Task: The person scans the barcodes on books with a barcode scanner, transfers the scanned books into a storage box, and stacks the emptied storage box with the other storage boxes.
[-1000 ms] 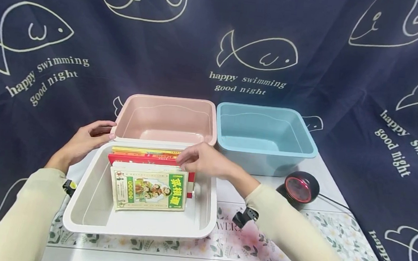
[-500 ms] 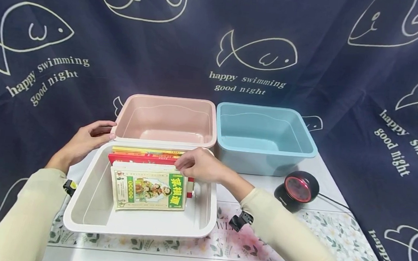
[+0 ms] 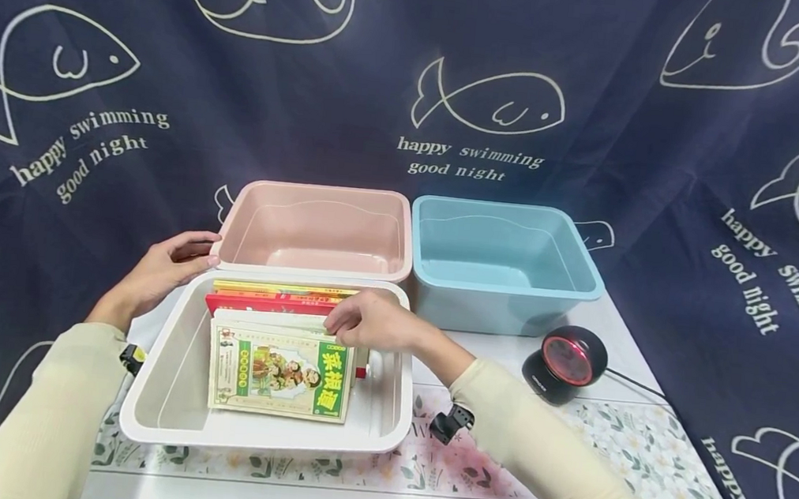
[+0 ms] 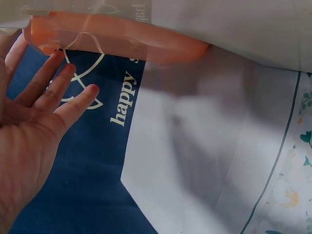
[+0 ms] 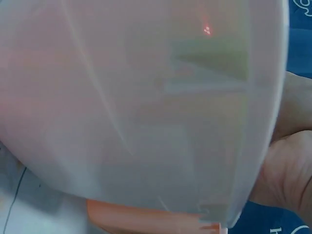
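A white bin holds a row of upright thin books. The front one is a cream and green book with a picture of people on its cover. My right hand pinches this book at its top right corner, fingers curled. Behind it stand white-edged pages, a red book and several yellow and orange books. My left hand touches the pink bin's left front corner, next to the white bin's rim. In the left wrist view its fingers are spread. The white bin's wall hides the right fingers in the right wrist view.
The pink bin and a blue bin stand side by side behind the white bin. To the right is a black round device with a red-lit face and a cable. A dark fish-print curtain hangs behind.
The right hand has moved slightly left and toward me. The front book's lower edge has come forward, and its cover now stands a little apart from those behind. The left hand stays put.
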A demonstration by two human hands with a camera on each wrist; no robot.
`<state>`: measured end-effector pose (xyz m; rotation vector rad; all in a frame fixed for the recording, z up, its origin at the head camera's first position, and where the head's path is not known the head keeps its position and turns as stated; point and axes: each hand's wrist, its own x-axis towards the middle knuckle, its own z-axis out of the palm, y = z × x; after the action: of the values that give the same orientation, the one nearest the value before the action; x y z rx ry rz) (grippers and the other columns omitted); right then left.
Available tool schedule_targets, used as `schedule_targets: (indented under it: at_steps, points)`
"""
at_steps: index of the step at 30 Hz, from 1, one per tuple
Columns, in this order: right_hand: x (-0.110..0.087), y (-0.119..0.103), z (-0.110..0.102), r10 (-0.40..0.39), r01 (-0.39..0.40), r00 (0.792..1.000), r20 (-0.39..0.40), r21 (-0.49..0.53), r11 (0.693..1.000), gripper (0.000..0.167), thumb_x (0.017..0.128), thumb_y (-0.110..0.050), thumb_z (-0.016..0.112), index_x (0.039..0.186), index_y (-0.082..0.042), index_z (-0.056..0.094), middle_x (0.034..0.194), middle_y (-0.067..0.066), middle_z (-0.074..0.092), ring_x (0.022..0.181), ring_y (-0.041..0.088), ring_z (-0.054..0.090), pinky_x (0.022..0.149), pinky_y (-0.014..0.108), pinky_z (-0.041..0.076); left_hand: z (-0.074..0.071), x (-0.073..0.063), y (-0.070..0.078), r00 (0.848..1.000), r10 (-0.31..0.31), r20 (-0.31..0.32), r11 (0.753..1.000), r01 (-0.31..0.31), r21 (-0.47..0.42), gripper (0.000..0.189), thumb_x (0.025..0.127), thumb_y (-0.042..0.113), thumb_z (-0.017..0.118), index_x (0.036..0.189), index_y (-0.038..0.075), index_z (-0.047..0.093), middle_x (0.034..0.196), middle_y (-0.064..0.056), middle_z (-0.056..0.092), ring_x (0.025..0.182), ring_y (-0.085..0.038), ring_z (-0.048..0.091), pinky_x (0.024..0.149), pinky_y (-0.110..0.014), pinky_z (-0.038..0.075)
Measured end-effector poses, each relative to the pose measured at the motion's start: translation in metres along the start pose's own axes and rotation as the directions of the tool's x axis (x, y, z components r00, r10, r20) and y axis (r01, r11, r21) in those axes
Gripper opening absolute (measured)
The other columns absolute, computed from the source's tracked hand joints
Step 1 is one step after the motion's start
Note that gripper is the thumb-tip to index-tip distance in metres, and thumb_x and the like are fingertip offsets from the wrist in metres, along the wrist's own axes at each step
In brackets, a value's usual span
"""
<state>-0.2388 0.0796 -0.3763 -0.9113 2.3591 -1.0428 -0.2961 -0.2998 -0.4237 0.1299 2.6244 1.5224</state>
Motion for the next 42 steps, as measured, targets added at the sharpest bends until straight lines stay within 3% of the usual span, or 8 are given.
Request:
schedule_targets:
  at_steps: [10,15,21,28,42]
  points:
    - [0.010,0.001,0.032,0.010,-0.014,0.998,0.069,0.044,0.999,0.021,0.082,0.000,0.066,0.102,-0.004,0.073,0.095,0.006,0.074,0.081,0.005,0.067,0.073,0.016,0.053,0.000,0.003,-0.006,1.000,0.018,-0.008,0.999,-0.018,-0.033,0.057,0.092,0.039,0.065,0.142,0.021,0.045,0.139,-0.011,0.049,0.103,0.003,0.058,0.078,-0.018,0.053]
    - [0.006,-0.004,0.035,0.013,-0.024,0.996,0.086,0.134,0.991,0.016,0.085,-0.003,0.069,0.099,-0.009,0.074,0.093,0.003,0.074,0.084,0.006,0.068,0.074,0.019,0.055,0.001,0.004,-0.005,1.000,0.023,-0.007,0.999,-0.024,-0.047,0.056,0.092,0.038,0.066,0.141,0.021,0.046,0.137,-0.010,0.050,0.103,0.002,0.058,0.078,-0.018,0.053]
    - [-0.001,-0.006,0.038,0.033,-0.055,0.993,0.110,0.205,0.977,0.017,0.081,-0.003,0.073,0.096,-0.011,0.073,0.089,-0.002,0.073,0.081,0.005,0.069,0.075,0.020,0.056,-0.001,0.003,-0.003,1.000,0.022,-0.010,0.999,-0.022,-0.036,0.057,0.092,0.040,0.065,0.142,0.021,0.045,0.137,-0.010,0.050,0.102,0.001,0.059,0.078,-0.019,0.053]
    - [-0.002,-0.004,0.046,-0.004,-0.037,0.988,0.151,0.269,0.963,0.020,0.080,-0.001,0.074,0.100,-0.003,0.072,0.092,0.002,0.073,0.082,0.006,0.069,0.076,0.022,0.056,0.002,0.002,-0.002,1.000,0.009,0.000,0.999,-0.009,-0.053,0.059,0.091,0.041,0.065,0.143,0.022,0.044,0.140,-0.012,0.048,0.102,0.002,0.059,0.079,-0.019,0.053]
    - [0.003,-0.008,0.055,-0.025,0.004,0.987,0.157,0.133,0.991,0.020,0.078,-0.001,0.077,0.096,-0.008,0.074,0.089,-0.003,0.071,0.080,0.002,0.065,0.075,0.016,0.053,0.002,0.001,-0.004,1.000,0.015,-0.010,0.999,-0.016,-0.028,0.060,0.092,0.042,0.064,0.144,0.022,0.043,0.141,-0.014,0.048,0.100,0.004,0.058,0.076,-0.019,0.053]
